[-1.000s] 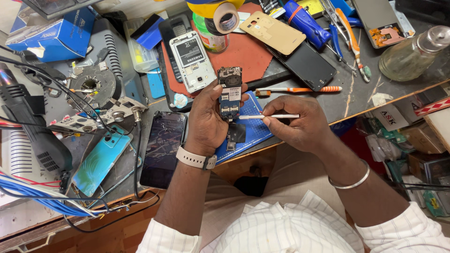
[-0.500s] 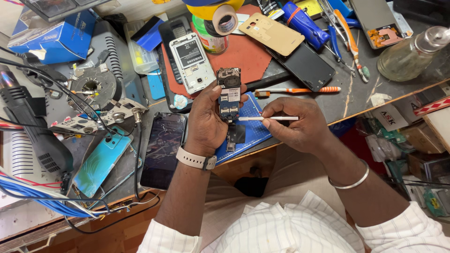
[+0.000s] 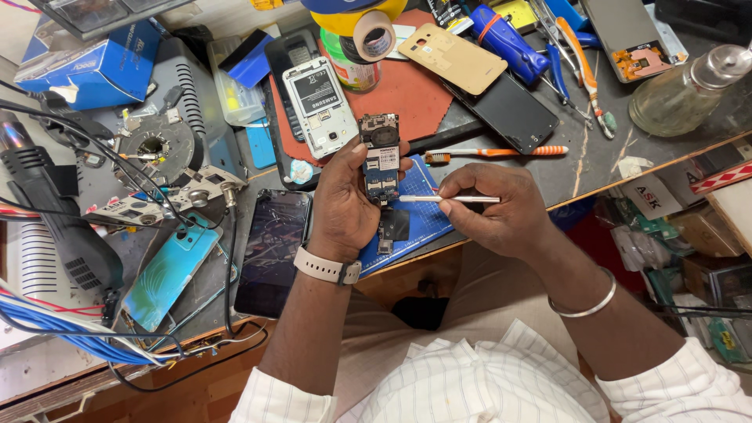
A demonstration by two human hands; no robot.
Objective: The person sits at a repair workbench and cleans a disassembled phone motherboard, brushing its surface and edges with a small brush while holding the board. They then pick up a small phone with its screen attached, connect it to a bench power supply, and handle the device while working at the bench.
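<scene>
the left hand [image 3: 345, 200] holds a small blue and black phone circuit board [image 3: 381, 160] upright, with its fingers wrapped tight around the board's lower part. the right hand [image 3: 497, 211] pinches a thin silver metal tool [image 3: 450, 199] in narrow fingers, and the tip now sits right beside the board's edge, a bit closer than half a second ago. the board has stayed in the same spot. so the poking work on the board looks to be going on. an orange toothbrush [image 3: 501, 151] lies on the dark counter [image 3: 595, 160] just past the right fingers.
</scene>
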